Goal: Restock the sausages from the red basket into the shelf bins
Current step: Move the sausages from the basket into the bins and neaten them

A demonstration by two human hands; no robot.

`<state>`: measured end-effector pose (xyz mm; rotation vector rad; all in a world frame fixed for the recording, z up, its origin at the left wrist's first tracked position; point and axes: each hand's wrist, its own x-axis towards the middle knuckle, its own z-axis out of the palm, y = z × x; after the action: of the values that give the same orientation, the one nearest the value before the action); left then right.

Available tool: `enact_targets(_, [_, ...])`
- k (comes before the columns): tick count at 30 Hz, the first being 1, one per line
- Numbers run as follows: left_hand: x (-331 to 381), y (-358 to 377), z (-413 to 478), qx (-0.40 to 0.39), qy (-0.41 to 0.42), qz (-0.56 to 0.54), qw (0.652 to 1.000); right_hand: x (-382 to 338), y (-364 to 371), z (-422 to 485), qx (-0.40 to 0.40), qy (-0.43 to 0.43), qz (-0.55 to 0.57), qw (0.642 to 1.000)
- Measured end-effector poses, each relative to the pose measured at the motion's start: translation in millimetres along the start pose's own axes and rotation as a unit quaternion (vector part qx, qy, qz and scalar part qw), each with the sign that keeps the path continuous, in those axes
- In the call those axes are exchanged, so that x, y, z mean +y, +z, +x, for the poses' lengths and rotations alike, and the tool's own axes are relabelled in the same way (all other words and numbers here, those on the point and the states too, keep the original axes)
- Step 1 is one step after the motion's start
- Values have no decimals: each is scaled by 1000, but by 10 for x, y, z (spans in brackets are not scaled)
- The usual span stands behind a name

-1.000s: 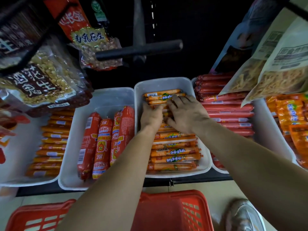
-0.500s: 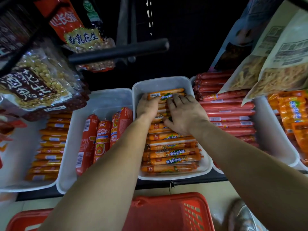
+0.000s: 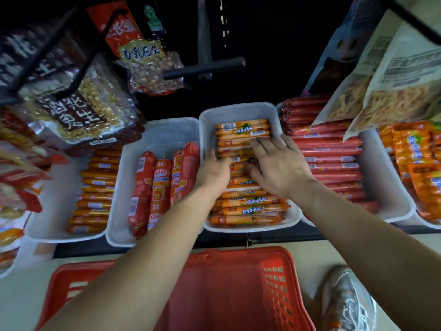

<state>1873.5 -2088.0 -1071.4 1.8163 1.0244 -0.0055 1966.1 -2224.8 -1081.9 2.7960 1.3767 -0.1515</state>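
fingers (image 3: 261, 145) of my right hand (image 3: 278, 167) spread flat on the orange sausages (image 3: 243, 211), left hand (image 3: 212, 170) grip unclear. squaring up the bin (image 3: 238, 111), red basket (image 3: 226, 287) next probably.

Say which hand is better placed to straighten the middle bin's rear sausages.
Right, likely: the right hand has fingers on the rear orange sausages; the left hand sits nearer, by the left wall of the middle bin.
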Motion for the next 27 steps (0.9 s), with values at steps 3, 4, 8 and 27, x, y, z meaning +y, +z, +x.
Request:
enact_targets(3, [-233, 132, -212, -41, -51, 78, 995, 0, 100, -231, -32, 5, 14, 999])
enact_targets(4, [-275, 197, -228, -42, -57, 86, 994, 7, 125, -273, -36, 7, 16, 999])
enact_targets(8, [-343, 267, -238, -8, -29, 23, 999, -7, 166, -296, -35, 12, 17, 999])
enact_targets(27, [-198, -315, -543, -77, 104, 155, 979, -137, 3, -294, -52, -99, 71, 991])
